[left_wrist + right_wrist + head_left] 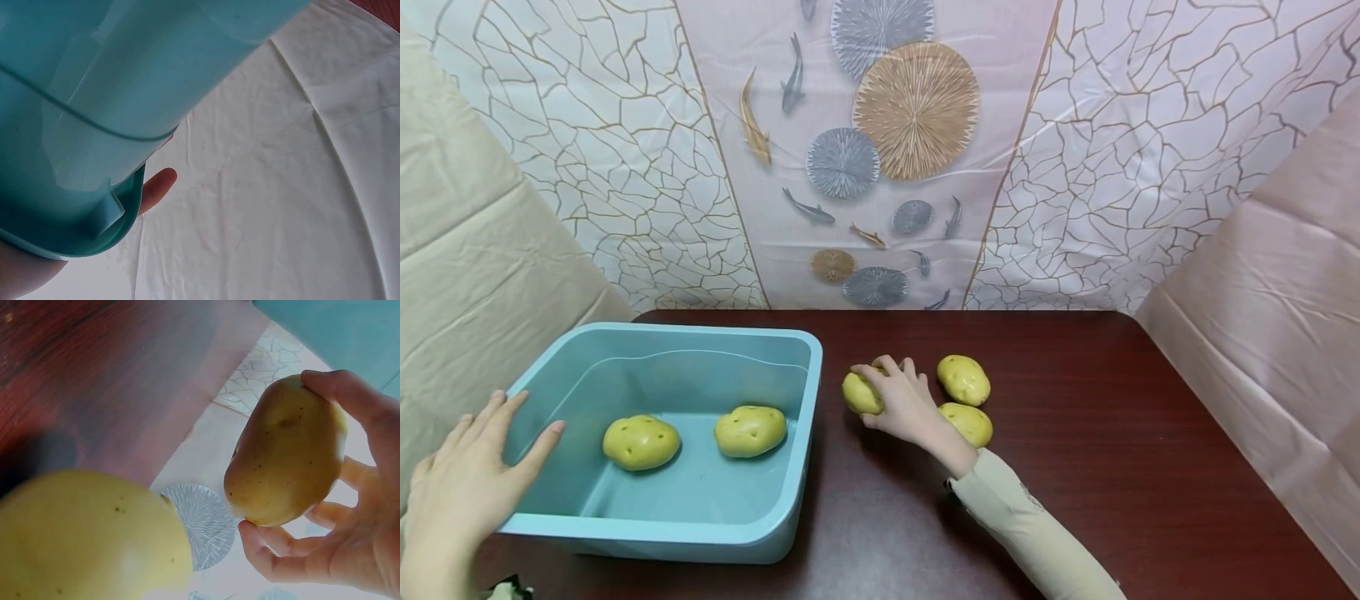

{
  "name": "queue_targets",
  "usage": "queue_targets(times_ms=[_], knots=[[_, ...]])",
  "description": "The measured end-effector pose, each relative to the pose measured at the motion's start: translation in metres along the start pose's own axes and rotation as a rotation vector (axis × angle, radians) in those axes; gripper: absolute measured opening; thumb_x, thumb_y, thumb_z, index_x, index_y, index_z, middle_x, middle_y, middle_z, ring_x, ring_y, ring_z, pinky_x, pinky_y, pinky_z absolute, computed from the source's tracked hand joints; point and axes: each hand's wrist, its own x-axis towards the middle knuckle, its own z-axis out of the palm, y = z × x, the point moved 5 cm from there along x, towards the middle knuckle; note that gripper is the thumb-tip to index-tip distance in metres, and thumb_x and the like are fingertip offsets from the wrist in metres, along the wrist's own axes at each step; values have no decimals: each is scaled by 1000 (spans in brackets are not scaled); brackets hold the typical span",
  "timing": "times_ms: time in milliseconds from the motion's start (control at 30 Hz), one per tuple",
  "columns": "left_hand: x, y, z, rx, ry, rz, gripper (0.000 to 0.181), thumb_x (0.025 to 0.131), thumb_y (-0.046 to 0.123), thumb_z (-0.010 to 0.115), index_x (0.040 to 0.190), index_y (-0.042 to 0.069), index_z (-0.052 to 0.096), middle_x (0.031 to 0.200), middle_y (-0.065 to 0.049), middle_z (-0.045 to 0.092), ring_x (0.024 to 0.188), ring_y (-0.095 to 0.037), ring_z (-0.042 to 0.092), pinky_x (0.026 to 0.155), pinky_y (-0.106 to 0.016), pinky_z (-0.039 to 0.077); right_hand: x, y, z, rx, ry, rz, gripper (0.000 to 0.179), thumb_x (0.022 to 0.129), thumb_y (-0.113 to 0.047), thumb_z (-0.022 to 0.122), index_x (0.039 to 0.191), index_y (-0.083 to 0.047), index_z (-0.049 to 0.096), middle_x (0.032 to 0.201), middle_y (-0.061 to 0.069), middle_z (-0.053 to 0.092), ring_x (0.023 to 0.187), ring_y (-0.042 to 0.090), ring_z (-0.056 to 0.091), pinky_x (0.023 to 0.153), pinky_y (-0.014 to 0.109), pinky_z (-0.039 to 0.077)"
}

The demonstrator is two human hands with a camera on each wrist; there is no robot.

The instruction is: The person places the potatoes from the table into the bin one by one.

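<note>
Yellow and oval, a smooth potato with small dark pits (861, 393) sits near the centre of the head view, pinched between the thumb and fingers of the right hand (906, 404); whether it touches the dark reddish-brown wooden tabletop (1075, 425) cannot be told. In the right wrist view the thumb presses its upper end and a fingertip its lower end. Just right of that hand are two more yellow oval potatoes, one farther back (964, 380) and one nearer (970, 423), the latter partly hidden by the wrist.

At the left of the frame stands a light-blue rectangular plastic basin with rounded corners (647, 527). Inside, on its floor, lie a left yellow potato (640, 442) and a right yellow potato (750, 431), apart from each other. The left hand (467, 483) is at the basin's left rim, fingers spread wide. White crackle-patterned cloth (1097, 167) fills the upper right.
</note>
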Motion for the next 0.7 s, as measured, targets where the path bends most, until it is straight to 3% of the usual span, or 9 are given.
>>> queue_targets(times_ms=[700], knots=[[1, 0, 1, 5, -16, -14, 80, 89, 57, 33, 141, 0, 13, 144, -29, 5, 129, -53, 6, 92, -72, 10, -19, -8, -17, 24, 52, -77, 62, 69, -32, 72, 127, -27, 49, 115, 0, 52, 88, 24, 43, 59, 28, 34]])
